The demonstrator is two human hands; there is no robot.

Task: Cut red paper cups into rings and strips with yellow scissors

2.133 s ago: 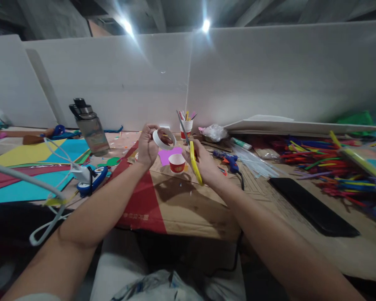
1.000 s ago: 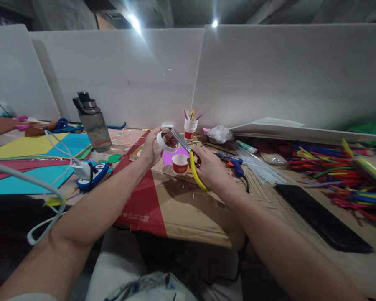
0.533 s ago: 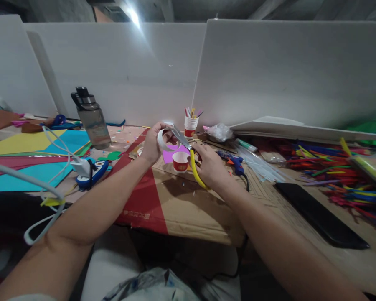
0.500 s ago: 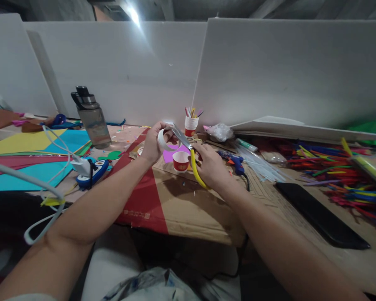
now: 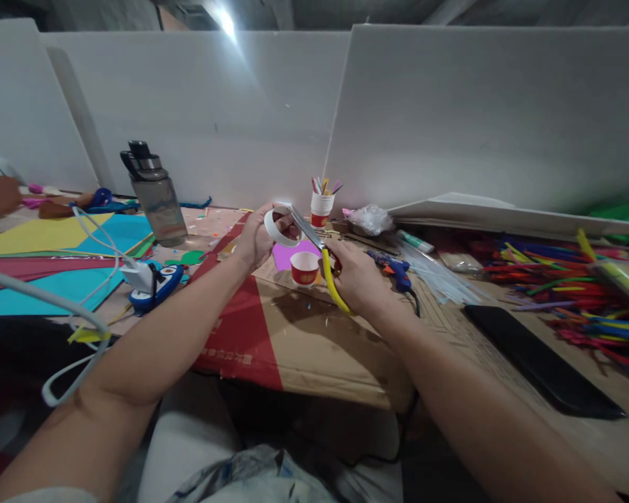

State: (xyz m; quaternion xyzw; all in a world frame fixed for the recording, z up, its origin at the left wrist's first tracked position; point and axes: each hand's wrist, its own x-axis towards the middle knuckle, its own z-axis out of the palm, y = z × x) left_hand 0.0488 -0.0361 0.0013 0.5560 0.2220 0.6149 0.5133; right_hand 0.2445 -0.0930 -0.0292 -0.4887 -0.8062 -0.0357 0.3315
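My left hand (image 5: 259, 237) is closed on a white ring (image 5: 277, 235), which looks like paper, its opening turned toward me. My right hand (image 5: 350, 271) grips the yellow handles of a pair of scissors (image 5: 331, 279). The metal blades point up and left and reach the ring's upper right side, by my left fingertips. Below the hands, a red and white paper cup (image 5: 304, 270) stands upright on the cardboard (image 5: 314, 349). A purple sheet (image 5: 284, 257) lies behind the cup.
A bottle (image 5: 160, 202) stands at the left by coloured paper (image 5: 47, 234) and a power strip (image 5: 157, 288). Stacked cups (image 5: 322, 208) hold pens at the back. At the right are a blue glue gun (image 5: 397, 269), a black case (image 5: 539, 358) and pipe cleaners (image 5: 545, 279).
The white ring has turned so that its opening shows more toward me. The scissors remain beside it in my right hand. The whole view has shifted slightly.
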